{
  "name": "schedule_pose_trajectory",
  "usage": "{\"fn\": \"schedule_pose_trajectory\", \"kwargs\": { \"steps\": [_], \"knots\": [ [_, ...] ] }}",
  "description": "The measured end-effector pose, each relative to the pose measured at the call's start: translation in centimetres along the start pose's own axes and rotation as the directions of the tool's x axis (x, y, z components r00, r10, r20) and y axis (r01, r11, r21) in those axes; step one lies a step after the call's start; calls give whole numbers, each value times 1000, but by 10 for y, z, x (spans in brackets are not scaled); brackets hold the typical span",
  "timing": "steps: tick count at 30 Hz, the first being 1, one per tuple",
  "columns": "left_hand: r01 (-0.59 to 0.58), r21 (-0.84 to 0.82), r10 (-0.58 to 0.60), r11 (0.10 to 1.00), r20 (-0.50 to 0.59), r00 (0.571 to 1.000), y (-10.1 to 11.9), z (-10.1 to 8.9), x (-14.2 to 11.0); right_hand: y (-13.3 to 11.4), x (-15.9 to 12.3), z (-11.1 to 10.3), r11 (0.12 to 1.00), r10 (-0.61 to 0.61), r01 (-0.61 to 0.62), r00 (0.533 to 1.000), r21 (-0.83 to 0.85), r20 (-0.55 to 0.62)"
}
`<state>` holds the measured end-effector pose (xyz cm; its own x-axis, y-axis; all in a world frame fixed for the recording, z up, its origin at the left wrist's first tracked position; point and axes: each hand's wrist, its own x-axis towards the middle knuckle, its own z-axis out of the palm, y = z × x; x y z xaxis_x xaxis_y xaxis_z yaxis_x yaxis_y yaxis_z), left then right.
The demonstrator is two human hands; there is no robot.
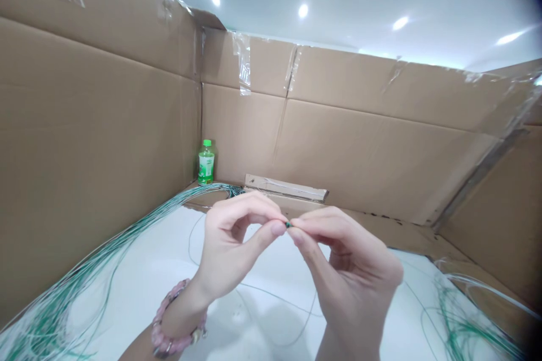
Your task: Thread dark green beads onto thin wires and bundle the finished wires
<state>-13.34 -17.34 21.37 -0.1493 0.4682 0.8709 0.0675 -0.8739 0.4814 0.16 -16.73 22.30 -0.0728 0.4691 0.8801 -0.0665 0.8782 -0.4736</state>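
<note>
My left hand (231, 245) and my right hand (351, 271) meet at mid-view, raised above the white tabletop (148, 271). Each is closed in a pinch of thumb and forefinger. Between the fingertips shows a tiny dark green bit of wire (288, 224); its exact form is too small to make out. A thin loose wire (275, 294) loops over the tabletop below the hands, and whether it joins the pinched bit cannot be seen. A pink bead bracelet (158, 330) circles my left wrist.
A long bundle of green and white wires (114, 242) runs along the left side. More tangled wires (461, 316) lie at the right. Cardboard walls (359, 146) enclose the table. A green bottle (206, 163) stands in the back left corner, near a cardboard strip (288, 187).
</note>
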Motion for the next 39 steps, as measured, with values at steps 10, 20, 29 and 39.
{"fn": "schedule_pose_trajectory", "kwargs": {
  "steps": [10, 20, 29, 39],
  "knots": [
    [-47, 103, 47, 994, 5, 999, 2, 1, -1, -2, -3, -2, 986, -51, 49, 999, -161, -6],
    [-55, 114, 53, 992, 16, 998, 0, 1, -1, -4, -4, -3, 978, -5, 7, 1000, -209, 7],
    [-21, 101, 19, 995, 18, 1000, 0, 2, -2, -4, -3, -1, 978, -38, 38, 999, -205, 5],
    [-56, 149, 51, 987, 38, 998, 0, 1, -2, -7, -3, -2, 966, -49, 51, 999, -254, 13]
  ]
}}
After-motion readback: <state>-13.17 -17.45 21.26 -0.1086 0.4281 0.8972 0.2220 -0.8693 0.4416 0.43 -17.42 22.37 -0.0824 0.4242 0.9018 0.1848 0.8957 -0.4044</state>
